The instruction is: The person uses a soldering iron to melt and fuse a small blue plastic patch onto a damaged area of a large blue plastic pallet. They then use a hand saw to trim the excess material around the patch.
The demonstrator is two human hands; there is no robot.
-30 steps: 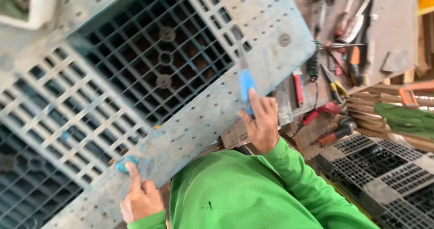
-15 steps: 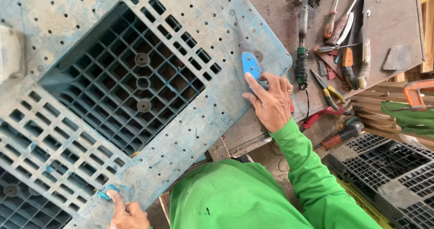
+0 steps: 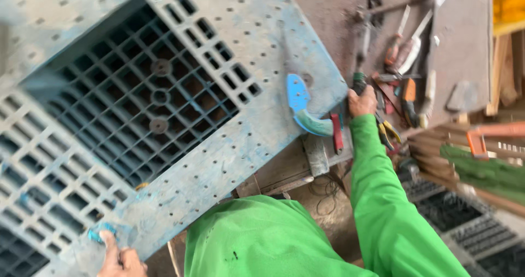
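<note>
From the head view: the big blue-grey plastic pallet (image 3: 164, 91) lies tilted across the counter (image 3: 328, 14), its grid openings facing up. Left hand (image 3: 121, 258) presses on the pallet's near lower edge, fingers on a bright blue patch (image 3: 97, 234); whether it grips, I cannot tell. Right hand (image 3: 362, 101), in a green sleeve (image 3: 391, 200), is closed around a dark tool handle (image 3: 359, 83) at the pallet's right edge, among scattered hand tools (image 3: 402, 63). A blue curved piece (image 3: 299, 99) rests just beside it.
</note>
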